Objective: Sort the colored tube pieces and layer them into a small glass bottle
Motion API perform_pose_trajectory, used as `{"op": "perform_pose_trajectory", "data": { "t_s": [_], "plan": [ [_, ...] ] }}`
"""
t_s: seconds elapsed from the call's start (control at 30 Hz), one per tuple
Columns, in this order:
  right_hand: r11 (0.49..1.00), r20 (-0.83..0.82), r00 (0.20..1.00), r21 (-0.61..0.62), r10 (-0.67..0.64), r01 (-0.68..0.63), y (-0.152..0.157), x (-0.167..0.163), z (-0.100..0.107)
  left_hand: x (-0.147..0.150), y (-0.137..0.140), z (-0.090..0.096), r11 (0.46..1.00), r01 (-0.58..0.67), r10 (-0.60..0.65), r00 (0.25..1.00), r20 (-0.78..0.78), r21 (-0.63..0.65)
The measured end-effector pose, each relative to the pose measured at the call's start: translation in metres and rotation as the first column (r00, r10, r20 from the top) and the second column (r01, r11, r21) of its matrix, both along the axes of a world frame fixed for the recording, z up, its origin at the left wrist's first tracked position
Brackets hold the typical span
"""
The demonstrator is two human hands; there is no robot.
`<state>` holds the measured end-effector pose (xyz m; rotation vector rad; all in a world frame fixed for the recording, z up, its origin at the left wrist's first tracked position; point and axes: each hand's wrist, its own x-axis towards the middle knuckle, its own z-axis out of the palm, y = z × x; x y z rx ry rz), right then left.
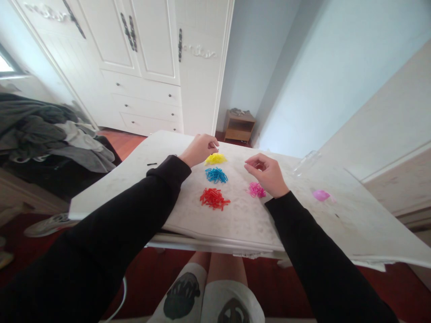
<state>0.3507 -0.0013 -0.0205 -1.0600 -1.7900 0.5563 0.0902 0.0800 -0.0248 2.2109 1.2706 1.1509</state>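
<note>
Around the heap of slim blue loops [216, 175], both hands are hovering narrowly curled, contents unclear: left hand [204, 147] behind it, by a loose yellow heap [216, 159]; right hand [264, 172] to its right, by a loose pink heap [257, 190].

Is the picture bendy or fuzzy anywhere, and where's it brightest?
Head view: the wardrobe leans and the left sleeve looks stretched, probably from a wide lens; head view: the red pile looks a little fuzzy; head view: brightest at the window, far left.
</note>
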Motion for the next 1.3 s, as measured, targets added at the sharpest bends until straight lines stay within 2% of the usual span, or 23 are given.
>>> {"op": "perform_pose_trajectory", "data": {
  "t_s": [0.47, 0.6, 0.8, 1.0, 1.3],
  "plan": [
    [1.0, 0.058, 0.998, 0.006, 0.004, -0.004, -0.001, 0.0, 0.0, 0.001, 0.0, -0.001, 0.995, -0.053, 0.065, 0.986, -0.153, 0.086],
    [1.0, 0.066, 0.998, 0.004, 0.009, -0.009, -0.002, 0.0, 0.001, -0.001, 0.001, -0.001, 0.997, -0.031, 0.041, 0.985, -0.17, 0.064],
    [1.0, 0.071, 0.997, 0.003, 0.015, -0.015, -0.002, 0.0, 0.001, -0.006, 0.002, 0.0, 0.991, 0.046, -0.018, 0.976, -0.217, 0.123],
    [1.0, 0.08, 0.997, -0.003, 0.014, -0.013, -0.003, -0.001, 0.001, -0.012, 0.005, -0.002, 0.991, 0.073, -0.044, 0.968, -0.248, 0.109],
    [1.0, 0.086, 0.996, 0.001, 0.015, -0.015, -0.002, 0.0, 0.001, -0.009, 0.0, 0.005, 0.988, 0.037, 0.003, 0.966, -0.258, 0.148]
  ]
}}
